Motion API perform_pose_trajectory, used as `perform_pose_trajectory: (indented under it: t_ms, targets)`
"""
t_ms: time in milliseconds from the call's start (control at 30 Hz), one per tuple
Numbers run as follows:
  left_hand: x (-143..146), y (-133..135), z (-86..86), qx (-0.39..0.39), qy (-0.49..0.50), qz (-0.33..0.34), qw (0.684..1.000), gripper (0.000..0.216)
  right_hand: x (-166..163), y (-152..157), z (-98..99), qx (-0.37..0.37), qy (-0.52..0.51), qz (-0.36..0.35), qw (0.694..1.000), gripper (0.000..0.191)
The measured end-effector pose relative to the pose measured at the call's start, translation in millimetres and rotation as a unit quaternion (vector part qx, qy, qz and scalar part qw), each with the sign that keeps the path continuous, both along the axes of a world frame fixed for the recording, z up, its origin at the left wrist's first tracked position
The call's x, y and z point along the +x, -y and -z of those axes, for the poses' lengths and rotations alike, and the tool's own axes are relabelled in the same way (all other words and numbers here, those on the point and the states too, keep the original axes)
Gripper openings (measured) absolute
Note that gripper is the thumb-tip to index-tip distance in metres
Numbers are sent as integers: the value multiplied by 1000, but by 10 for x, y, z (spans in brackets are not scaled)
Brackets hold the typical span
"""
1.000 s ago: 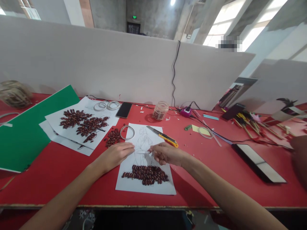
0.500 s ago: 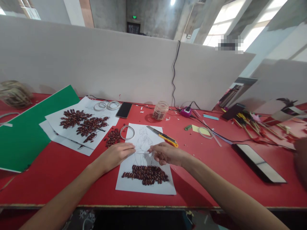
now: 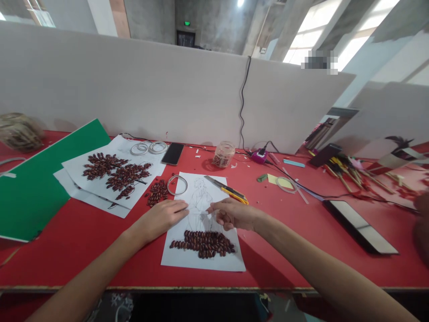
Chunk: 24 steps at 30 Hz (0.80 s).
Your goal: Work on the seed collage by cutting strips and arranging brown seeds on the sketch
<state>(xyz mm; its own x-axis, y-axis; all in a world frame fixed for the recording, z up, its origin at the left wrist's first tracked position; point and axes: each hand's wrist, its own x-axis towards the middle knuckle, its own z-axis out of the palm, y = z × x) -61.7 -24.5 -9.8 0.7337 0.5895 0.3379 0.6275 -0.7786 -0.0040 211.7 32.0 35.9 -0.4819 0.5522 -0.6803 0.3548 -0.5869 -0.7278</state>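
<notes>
A sheet of paper [image 3: 172, 257] with a pencil drawing of a figure lies in front of me. Rows of dark red-brown beans [image 3: 204, 243] cover the lower part of the drawing. My left hand [image 3: 166, 218] rests at the sheet's left edge, fingers stretched out and lying flat. Over the drawing, my right hand [image 3: 234, 213] is closed, thumb and index finger pinched at the end of a thin white strip [image 3: 200, 213], which runs toward my left fingertips. A yellow box cutter [image 3: 234, 193] lies just beyond my right hand. A tape roll [image 3: 177, 184] overlaps the sheet's upper left.
Loose beans [image 3: 157, 193] lie left of the sheet. Farther left are bean-covered drawings [image 3: 83, 197] and a green board [image 3: 30, 201]. A phone [image 3: 172, 153], a glass jar [image 3: 224, 154] and a purple power adapter [image 3: 259, 155] stand at the back. A dark case [image 3: 362, 228] lies right.
Both hands stay almost in place, with the right still pinched over the drawing. The view has shifted very slightly.
</notes>
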Motion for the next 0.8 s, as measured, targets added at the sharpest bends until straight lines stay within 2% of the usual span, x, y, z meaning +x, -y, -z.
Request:
perform_pose_trajectory:
  t_ms: [200, 533, 633, 700, 733, 800]
  targets:
    - [-6, -1, -23, -3, -22, 2, 1000, 29, -4, -1, -55, -50, -4, 7, 999, 28]
    - [-25, -20, -5, 1, -21, 10, 1000, 29, 100, -33, -3, -33, 10, 5, 999, 31]
    - [-24, -20, -21, 6, -21, 8, 1000, 30, 131, 15, -32, 75, 48, -30, 996, 28]
    - [-19, -17, -35, 4, -22, 7, 1000, 30, 108, 67, -32, 224, 89, -68, 968, 24]
    - [-16, -15, -42, 2, -22, 7, 1000, 29, 81, 96, -24, 318, 108, -88, 938, 22]
    - [-9, -11, -51, -1, -21, 7, 1000, 28, 2, 153, 6, 501, 124, -147, 844, 26]
